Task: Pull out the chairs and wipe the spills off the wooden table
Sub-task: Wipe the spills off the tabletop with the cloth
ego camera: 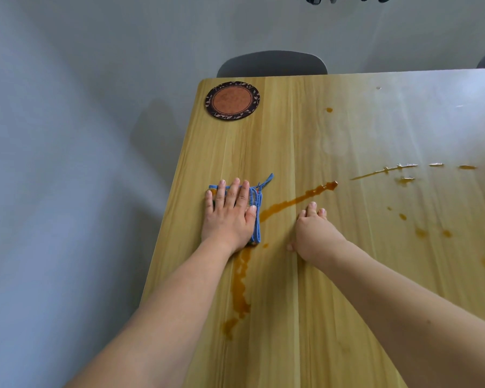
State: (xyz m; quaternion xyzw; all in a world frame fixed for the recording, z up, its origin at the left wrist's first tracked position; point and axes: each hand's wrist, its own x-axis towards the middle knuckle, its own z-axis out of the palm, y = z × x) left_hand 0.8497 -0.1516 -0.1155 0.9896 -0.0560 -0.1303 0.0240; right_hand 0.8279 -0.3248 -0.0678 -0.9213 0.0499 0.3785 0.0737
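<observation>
Pressing flat on a folded blue-edged cloth (254, 211), the left hand (227, 214) has its fingers straight and spread, palm down, near the left edge of the wooden table (347, 317). The right hand (312, 233) rests on bare wood just beside it, fingertips down and fingers bent under, holding nothing that I can see.

From the head view, the amber spill (297, 200) runs in a streak from the cloth's right edge up toward the table's middle, and a second trail (241, 289) runs from the cloth's near edge back toward the person. More streaks and drops (403, 217) lie further right. A round coaster (232, 100) sits at the far left corner, and a grey chair (272, 64) is tucked at the far side (so the chairs look only partly dealt with).

To do this well, I'd keep the palm weight even and draw the cloth along each streak's length, not across it, refolding to a dry face before the scattered drops.
</observation>
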